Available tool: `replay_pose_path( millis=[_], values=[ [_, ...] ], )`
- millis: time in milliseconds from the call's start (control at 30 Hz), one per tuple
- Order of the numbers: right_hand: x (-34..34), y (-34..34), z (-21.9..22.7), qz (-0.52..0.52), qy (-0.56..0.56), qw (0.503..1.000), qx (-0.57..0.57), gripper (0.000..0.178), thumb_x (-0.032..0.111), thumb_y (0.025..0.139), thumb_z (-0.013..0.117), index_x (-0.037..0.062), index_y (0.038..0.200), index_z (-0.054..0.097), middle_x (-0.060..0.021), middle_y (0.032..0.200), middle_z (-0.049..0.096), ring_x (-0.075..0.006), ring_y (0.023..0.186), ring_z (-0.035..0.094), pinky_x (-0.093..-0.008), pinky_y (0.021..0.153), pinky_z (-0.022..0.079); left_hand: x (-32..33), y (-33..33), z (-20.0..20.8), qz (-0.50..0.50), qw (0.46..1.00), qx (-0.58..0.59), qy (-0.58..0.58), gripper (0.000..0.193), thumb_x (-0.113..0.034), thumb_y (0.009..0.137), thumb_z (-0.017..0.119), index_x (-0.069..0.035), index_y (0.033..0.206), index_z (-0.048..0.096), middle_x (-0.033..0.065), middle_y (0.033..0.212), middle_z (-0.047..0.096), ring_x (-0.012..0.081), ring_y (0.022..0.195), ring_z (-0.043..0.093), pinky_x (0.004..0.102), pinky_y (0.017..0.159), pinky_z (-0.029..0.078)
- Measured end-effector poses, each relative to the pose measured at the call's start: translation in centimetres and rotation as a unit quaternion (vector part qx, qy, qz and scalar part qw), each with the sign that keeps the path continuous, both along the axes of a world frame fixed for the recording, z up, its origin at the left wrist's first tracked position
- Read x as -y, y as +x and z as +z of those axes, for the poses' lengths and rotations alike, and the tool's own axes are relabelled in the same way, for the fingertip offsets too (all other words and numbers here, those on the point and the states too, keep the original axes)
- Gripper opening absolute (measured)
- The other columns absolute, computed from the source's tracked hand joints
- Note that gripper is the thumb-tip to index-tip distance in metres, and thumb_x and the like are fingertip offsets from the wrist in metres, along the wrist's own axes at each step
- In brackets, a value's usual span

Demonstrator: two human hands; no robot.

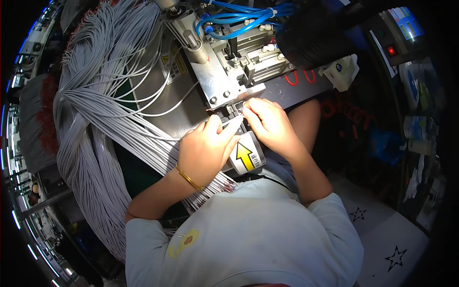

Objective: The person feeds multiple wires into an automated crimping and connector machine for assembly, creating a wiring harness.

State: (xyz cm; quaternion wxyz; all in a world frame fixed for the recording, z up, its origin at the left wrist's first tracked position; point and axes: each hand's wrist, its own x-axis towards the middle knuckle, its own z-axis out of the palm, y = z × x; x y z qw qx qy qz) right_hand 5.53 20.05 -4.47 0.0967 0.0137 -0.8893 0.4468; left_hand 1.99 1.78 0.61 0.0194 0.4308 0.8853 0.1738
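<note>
My left hand [203,150], with a gold bracelet [189,177] on its wrist, is closed at the front of a metal machine [215,81]. Close beside it my right hand [271,125] is pinched, thumb against fingers. The fingertips of both meet at a small metal fixture [234,109] on the machine's front edge. Whatever is between them is too small and covered to name. Grey cables [138,125] run from the left toward my left hand and pass beneath its wrist. Below my hands is a white plate with a yellow arrow [245,157].
A thick bundle of grey cables [88,119] hangs at the left. Blue air tubes [244,21] loop over the machine, with a dark round lamp-like shape [311,43] beside them. At the right are coiled red hoses [351,112] and a box with a lit red switch [392,50].
</note>
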Motion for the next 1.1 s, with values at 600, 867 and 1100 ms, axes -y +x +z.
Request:
replay_pose_path(
  millis=[600,867,1100],
  values=[
    [-0.1,0.5,-0.4,-0.023,-0.092,0.989,-0.113,0.006,0.006,0.086,0.062,0.0008,0.084,0.061,-0.0072,0.08,0.061,-0.0179,0.073,0.056,-0.0282,0.067,0.044,2.0,-0.5,1.0,-0.084,0.988,0.11,0.064,0.01,-0.011,0.081,0.066,-0.004,0.088,0.062,0.0068,0.076,0.057,0.0179,0.059,0.057,0.0314,0.054,0.046],
    [0.8,0.9,0.2,0.009,-0.103,0.989,-0.109,0.009,0.002,0.08,0.069,0.0014,0.088,0.066,-0.0067,0.085,0.064,-0.0177,0.079,0.06,-0.0273,0.071,0.046,1.4,-2.0,-0.8,0.128,0.895,0.372,0.208,0.012,-0.006,0.086,0.066,-0.001,0.097,0.067,0.0004,0.076,0.063,-0.0006,0.062,0.047,0.0181,0.054,0.04],
    [1.0,1.1,0.3,0.025,-0.14,0.986,-0.091,0.011,0.001,0.078,0.071,0.0009,0.088,0.066,-0.0078,0.085,0.064,-0.018,0.08,0.06,-0.0281,0.072,0.047,1.2,-2.3,-1.0,0.058,0.915,0.346,0.198,0.013,-0.007,0.086,0.069,0.002,0.094,0.065,0.0027,0.078,0.063,0.001,0.059,0.05,0.0175,0.053,0.04]
  ],
)
